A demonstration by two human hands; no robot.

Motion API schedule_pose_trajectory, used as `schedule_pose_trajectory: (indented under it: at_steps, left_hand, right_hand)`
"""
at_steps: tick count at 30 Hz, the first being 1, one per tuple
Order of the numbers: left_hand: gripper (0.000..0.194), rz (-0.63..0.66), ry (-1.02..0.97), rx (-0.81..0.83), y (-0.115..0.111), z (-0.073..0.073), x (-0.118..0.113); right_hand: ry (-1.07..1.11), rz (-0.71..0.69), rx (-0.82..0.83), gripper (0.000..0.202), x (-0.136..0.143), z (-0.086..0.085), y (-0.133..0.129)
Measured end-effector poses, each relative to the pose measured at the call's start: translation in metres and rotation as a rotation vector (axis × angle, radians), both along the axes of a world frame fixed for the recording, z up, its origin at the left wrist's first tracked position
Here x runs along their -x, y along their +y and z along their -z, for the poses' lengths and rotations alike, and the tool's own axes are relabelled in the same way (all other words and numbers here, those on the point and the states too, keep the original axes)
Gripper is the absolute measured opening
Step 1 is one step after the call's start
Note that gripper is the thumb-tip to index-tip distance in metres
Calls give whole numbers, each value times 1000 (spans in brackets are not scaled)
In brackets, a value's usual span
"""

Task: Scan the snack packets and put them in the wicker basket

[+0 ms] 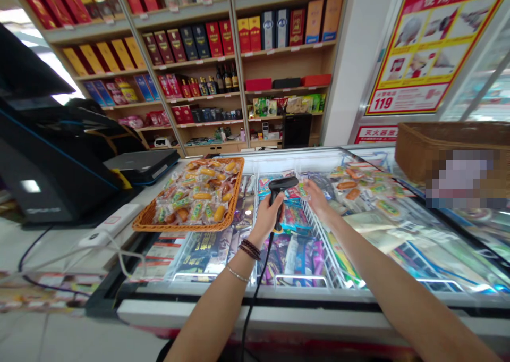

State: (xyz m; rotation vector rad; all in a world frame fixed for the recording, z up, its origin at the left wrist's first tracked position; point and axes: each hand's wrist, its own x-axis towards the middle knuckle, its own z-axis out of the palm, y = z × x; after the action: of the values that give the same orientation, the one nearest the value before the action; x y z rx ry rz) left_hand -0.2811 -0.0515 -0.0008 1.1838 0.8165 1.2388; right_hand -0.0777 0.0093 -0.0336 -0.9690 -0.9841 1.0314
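Note:
My left hand (268, 216) is closed around the grip of a black barcode scanner (283, 183), whose cord runs down past my forearm. The scanner's head points right, toward my right hand (314, 197). Pinched in that hand's fingertips is a small clear packet with a green label (303, 190), close in front of the scanner. Both hands are above the glass top of a chest freezer (187, 302). Left of them lies an orange wicker tray (139, 224) heaped with wrapped snacks (202, 196). More wrapped snacks (348, 185) lie loose on the glass to the right.
A checkout machine (51, 160) stands at the left, with a flat grey device (143, 165) and a white power strip (111, 224) beside it. At the right is a brown basket (418, 149). Shelves of boxed goods (191, 43) line the back. Cables trail across the left counter.

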Motion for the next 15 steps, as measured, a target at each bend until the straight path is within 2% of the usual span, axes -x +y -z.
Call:
schedule_pose_trajectory:
  at_steps: [3,6,9,12,15]
  left_hand:
    - [77,-25,-46,25,2,-5,-3]
    - [78,-21,-83,79,6,-11,-6]
    - [78,4,-90,82,12,-16,-13]
    - [76,53,-60,79,18,-22,-29]
    - [76,96,-66,79,21,-26,-50]
  right_hand:
    - [-38,88,-2,53,-3,-4,0]
    - [-30,169,-12,56,-26,-12,0]
    - [-33,331,2,57,-73,-21,-3]
    - [-105,504,24,49,-132,-29,-10]
    - [-179,572,-26,40,-179,-38,-18]
